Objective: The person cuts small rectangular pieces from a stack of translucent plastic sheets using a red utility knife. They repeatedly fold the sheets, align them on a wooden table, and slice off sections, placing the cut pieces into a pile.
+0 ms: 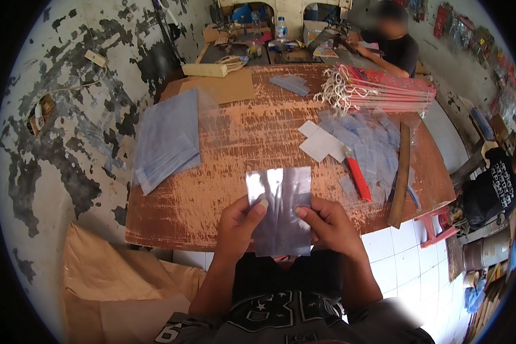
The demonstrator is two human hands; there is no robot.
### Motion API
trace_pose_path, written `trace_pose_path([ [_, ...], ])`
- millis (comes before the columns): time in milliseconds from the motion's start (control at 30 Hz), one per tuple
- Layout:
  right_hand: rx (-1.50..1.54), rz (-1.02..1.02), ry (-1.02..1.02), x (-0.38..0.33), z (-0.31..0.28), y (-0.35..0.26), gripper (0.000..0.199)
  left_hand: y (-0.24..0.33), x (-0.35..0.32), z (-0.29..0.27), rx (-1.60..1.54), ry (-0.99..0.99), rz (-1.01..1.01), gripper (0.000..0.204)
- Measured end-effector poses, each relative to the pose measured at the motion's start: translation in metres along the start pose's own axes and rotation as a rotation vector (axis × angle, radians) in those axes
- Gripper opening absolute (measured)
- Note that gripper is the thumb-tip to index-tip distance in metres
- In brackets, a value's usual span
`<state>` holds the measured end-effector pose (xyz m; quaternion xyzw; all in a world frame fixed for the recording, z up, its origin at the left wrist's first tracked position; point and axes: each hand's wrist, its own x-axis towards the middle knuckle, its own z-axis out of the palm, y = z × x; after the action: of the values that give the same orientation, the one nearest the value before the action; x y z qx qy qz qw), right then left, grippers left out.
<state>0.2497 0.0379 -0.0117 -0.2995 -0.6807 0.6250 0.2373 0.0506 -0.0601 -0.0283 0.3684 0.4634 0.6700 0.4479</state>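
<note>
A clear plastic sheet (281, 198), shiny and rectangular, is held upright over the near edge of the worn brown table (241, 143). My left hand (239, 225) pinches its left side with the thumb on the front. Gripping its right side is my right hand (327, 223). A stack of larger clear sheets (166, 137) lies on the table's left part. Small cut clear pieces (367, 143) are scattered at the right, beside white paper pieces (322, 141) and a red-handled cutter (358, 179).
A bundle of red bags with white string handles (378, 89) lies at the far right. A wooden strip (402, 172) rests along the right edge. Cardboard (218, 87) sits at the back. One person sits beyond the table, another at the right. Brown paper (114, 281) covers the floor.
</note>
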Motion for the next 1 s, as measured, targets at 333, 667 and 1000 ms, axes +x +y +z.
trace_pose_path([
  [333,0.253,0.047,-0.113,-0.006,0.008,-0.011,0.029,0.000,-0.003,-0.006,-0.205,0.000,-0.058,0.027],
  [667,0.133,0.019,-0.040,-0.001,0.003,0.010,0.028,-0.010,-0.009,-0.011,-0.137,0.066,0.021,0.031],
  [1000,0.195,0.049,0.008,0.000,0.006,0.013,0.027,0.000,-0.006,0.006,-0.409,0.034,-0.167,0.020],
])
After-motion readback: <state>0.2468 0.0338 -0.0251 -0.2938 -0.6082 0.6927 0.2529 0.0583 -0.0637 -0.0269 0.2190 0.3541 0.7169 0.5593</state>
